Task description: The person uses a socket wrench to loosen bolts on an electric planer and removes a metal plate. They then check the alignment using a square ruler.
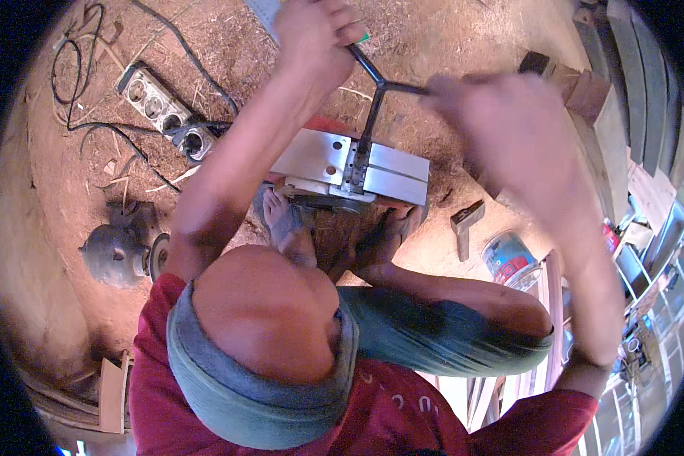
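Note:
An upturned electric hand planer (304,156) lies between my feet, its silver sole plates facing up. One leg of a black Y-shaped wrench (374,114) stands in the slot between the plates, at the cutter block (355,169). My left hand (315,38) is closed at the wrench's upper left arm, fingers curled; a small green bit shows beside them. Behind that hand runs a pale flat strip (262,11), cut off by the view's edge. My right hand (501,125) is smeared by motion, its fingertips meeting the wrench's right arm; their grip is unclear.
A white power strip (159,106) with black cables lies at left on the sawdust-covered ground. Below it sits a bench grinder (118,254). A wooden block piece (465,226) and a tin can (509,257) are at right. Boards (634,91) line the right side.

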The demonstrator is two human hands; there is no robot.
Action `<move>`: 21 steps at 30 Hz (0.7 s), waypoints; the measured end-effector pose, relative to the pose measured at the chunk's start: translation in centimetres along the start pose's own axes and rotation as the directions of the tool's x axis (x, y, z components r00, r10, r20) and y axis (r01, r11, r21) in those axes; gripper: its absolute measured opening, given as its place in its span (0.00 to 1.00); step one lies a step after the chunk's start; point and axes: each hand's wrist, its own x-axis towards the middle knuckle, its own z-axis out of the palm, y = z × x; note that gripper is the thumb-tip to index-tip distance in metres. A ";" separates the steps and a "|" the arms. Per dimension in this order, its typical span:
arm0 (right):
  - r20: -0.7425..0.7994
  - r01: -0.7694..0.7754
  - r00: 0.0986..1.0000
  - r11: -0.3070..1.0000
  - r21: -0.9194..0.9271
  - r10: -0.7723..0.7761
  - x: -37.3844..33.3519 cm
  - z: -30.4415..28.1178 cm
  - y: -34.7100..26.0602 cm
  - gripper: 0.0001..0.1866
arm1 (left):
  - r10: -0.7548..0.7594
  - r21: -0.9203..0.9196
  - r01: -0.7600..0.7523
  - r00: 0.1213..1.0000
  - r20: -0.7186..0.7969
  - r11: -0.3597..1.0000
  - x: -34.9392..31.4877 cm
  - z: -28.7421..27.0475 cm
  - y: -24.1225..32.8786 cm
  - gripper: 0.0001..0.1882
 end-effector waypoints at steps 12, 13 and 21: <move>-0.089 -0.266 0.852 0.574 0.775 0.516 0.9 13.0 -1.3 0.21 | 0.445 0.244 -0.893 0.406 0.798 0.378 -11.5 1.6 1.0 0.24; 0.151 -0.281 0.781 0.125 0.951 0.606 0.7 14.0 -2.7 0.24 | 0.310 0.311 -0.941 0.338 0.889 0.134 -11.5 1.9 1.3 0.24; -0.086 -0.074 0.661 0.179 0.981 0.745 1.5 17.1 -6.0 0.15 | 0.380 0.583 -0.812 0.546 0.747 0.021 -15.9 2.0 0.4 0.11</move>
